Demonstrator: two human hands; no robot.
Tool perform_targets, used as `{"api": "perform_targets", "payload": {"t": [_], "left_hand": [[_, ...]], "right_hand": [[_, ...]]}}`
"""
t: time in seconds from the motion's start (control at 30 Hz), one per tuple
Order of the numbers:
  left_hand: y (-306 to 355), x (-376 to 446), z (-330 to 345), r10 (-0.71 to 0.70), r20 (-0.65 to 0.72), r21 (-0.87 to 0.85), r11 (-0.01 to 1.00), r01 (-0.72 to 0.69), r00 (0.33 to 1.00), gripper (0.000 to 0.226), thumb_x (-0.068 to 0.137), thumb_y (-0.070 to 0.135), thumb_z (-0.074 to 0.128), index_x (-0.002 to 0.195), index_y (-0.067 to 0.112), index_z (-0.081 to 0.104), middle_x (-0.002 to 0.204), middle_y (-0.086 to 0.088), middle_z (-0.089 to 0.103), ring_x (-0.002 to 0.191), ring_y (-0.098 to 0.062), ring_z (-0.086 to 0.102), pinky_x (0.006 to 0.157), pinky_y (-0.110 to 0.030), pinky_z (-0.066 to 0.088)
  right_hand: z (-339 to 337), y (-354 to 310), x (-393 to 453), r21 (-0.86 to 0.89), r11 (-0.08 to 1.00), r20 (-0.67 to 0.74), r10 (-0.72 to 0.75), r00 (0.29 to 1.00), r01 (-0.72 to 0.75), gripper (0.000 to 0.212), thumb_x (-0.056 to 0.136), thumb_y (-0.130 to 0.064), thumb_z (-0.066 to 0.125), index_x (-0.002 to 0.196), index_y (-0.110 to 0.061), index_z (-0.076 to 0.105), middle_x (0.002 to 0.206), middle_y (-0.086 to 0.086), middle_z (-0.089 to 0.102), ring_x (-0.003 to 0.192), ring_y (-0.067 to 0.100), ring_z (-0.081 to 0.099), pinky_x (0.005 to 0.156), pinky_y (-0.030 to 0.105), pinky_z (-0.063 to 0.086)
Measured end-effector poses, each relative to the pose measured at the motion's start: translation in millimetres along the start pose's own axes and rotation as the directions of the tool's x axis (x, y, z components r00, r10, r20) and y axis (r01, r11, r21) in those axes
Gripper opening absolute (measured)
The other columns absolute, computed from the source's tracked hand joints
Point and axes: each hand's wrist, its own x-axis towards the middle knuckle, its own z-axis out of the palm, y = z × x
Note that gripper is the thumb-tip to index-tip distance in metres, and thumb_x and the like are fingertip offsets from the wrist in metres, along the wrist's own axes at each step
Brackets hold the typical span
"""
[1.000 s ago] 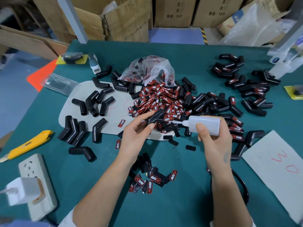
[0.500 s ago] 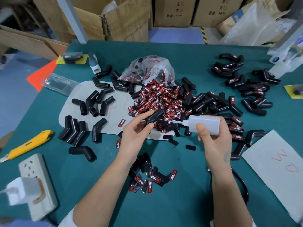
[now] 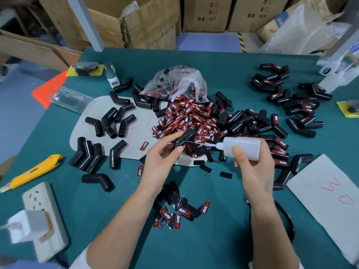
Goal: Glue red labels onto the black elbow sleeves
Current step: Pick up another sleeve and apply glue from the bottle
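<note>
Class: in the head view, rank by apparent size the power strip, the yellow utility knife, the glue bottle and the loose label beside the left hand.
1. power strip
2. yellow utility knife, slimmer
3. glue bottle
4. loose label
The strip's nearness may exaggerate it.

White glue bottle [image 3: 241, 147]: lower body covered by right hand [image 3: 254, 171]; thin metal needle tip too fine to tell if it touches the black rubber elbow sleeve [image 3: 184, 137]. That sleeve's near end is hidden under left hand [image 3: 161, 162] fingers. Clear crumpled plastic bag [image 3: 178, 82]: contents blurred by film. Heap of red-and-black printed labels [image 3: 190, 117] buries the lower ones and the edge of the grey card mat [image 3: 139, 117]. White charger plug [image 3: 25, 226] blurred, cut by left edge. White paper sheet with red writing [image 3: 328, 197] cut at right edge. Yellow utility knife [image 3: 33, 171] blade tip cut off.
</note>
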Motion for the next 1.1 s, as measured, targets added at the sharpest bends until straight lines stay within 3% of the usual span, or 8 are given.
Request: {"api": "perform_targets", "payload": {"t": [0.37, 0.47, 0.57, 0.73, 1.1], "left_hand": [[-1.7, 0.9, -0.2, 0.009, 0.007, -0.001, 1.0, -0.009, 1.0, 0.041, 0.097, 0.014, 0.071, 0.13, 0.039, 0.073, 0.135, 0.006, 0.071, 0.125, -0.014, 0.066, 0.111, -0.043, 0.049], [0.4, 1.0, -0.2, 0.011, -0.003, -0.012, 1.0, -0.011, 1.0, 0.04, 0.096, 0.016, 0.072, 0.129, 0.039, 0.074, 0.13, 0.007, 0.074, 0.118, -0.011, 0.068, 0.104, -0.033, 0.052], [2.8, 0.9, -0.8, 0.001, -0.023, -0.043, 0.999, -0.002, 1.0, 0.039, 0.093, 0.018, 0.073, 0.127, 0.039, 0.075, 0.125, 0.006, 0.076, 0.109, -0.009, 0.069, 0.097, -0.023, 0.053], [3.4, 0.3, -0.3, 0.016, 0.005, -0.039, 0.999, -0.016, 1.0, 0.041, 0.098, 0.01, 0.071, 0.128, 0.038, 0.074, 0.131, 0.007, 0.073, 0.118, -0.011, 0.068, 0.101, -0.025, 0.053], [7.7, -0.2, 3.0, 0.012, -0.004, -0.107, 0.994, -0.012, 1.0, 0.039, 0.094, 0.013, 0.072, 0.124, 0.037, 0.077, 0.129, 0.003, 0.075, 0.116, -0.014, 0.07, 0.098, -0.021, 0.051]], "right_hand": [[-0.8, 1.6, -0.2, -0.007, 1.0, -0.011, 0.015, 1.0, -0.016, 0.02, 0.09, -0.048, 0.072, 0.106, -0.037, 0.066, 0.096, -0.013, 0.071, 0.079, 0.003, 0.063, 0.069, 0.014, 0.05], [-0.7, 1.5, 0.1, -0.01, 1.0, -0.015, 0.024, 1.0, -0.024, 0.023, 0.089, -0.049, 0.072, 0.106, -0.034, 0.065, 0.097, -0.014, 0.072, 0.08, 0.004, 0.064, 0.07, 0.014, 0.05], [-1.7, 1.7, -0.5, -0.001, 1.0, -0.018, 0.029, 0.999, -0.029, 0.022, 0.089, -0.049, 0.072, 0.106, -0.036, 0.066, 0.097, -0.014, 0.071, 0.08, 0.003, 0.064, 0.07, 0.014, 0.051], [-1.2, 1.6, -0.4, -0.007, 1.0, -0.013, 0.027, 1.0, -0.027, 0.023, 0.089, -0.05, 0.072, 0.107, -0.036, 0.066, 0.1, -0.013, 0.072, 0.081, 0.005, 0.064, 0.071, 0.015, 0.051], [-1.7, 2.5, 0.6, 0.005, 1.0, -0.019, 0.011, 1.0, -0.011, 0.017, 0.09, -0.049, 0.073, 0.104, -0.043, 0.066, 0.1, -0.012, 0.072, 0.081, 0.007, 0.063, 0.073, 0.017, 0.051]]}}
